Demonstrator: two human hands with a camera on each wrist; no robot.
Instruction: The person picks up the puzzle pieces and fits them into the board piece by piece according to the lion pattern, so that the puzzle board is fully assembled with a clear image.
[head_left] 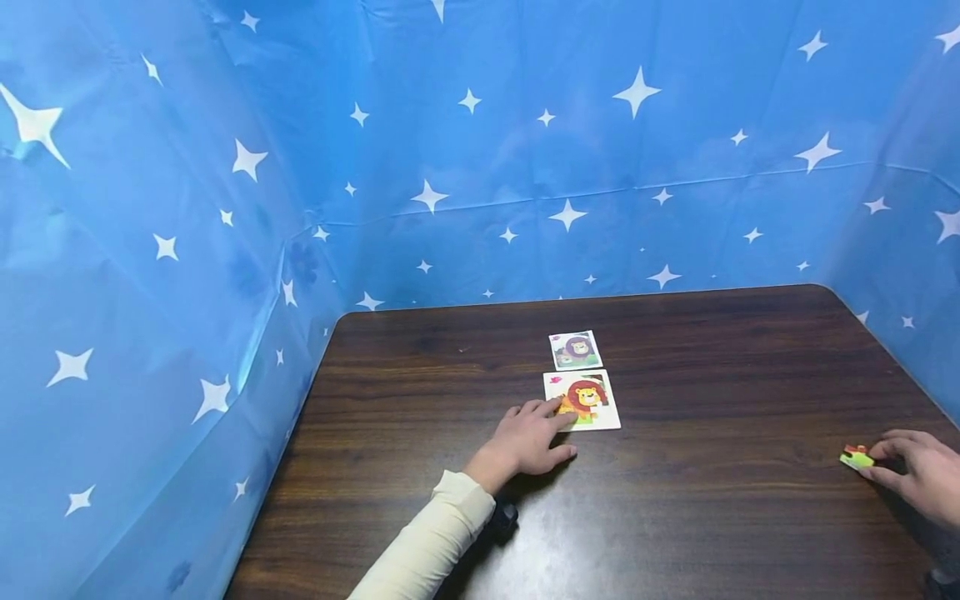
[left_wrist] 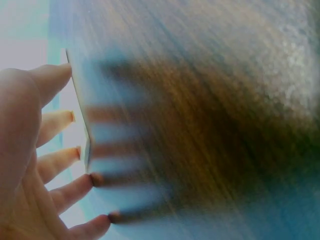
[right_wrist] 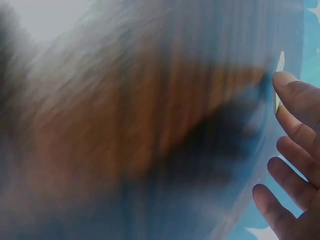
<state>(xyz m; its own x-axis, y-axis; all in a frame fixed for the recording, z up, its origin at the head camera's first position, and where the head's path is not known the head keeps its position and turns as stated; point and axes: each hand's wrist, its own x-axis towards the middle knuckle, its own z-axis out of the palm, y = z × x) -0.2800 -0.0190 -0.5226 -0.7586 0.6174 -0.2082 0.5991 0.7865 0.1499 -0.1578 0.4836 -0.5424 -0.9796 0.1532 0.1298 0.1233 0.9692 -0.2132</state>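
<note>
A square lion puzzle board lies flat on the dark wooden table, with white patches showing at the lion's lower right. My left hand rests at its lower left corner, fingers spread and nearly straight, some fingertips on the board. The left wrist view shows the board edge-on beside those fingertips. Far to the right, my right hand pinches a small green and red puzzle piece between thumb and index finger. From the right wrist, the piece appears as a thin pale edge; the other fingers are loosely bent.
Just behind the board lies a smaller picture card with a similar lion. The dark wood table has rounded far corners. A blue star-patterned curtain hangs behind it and along both sides.
</note>
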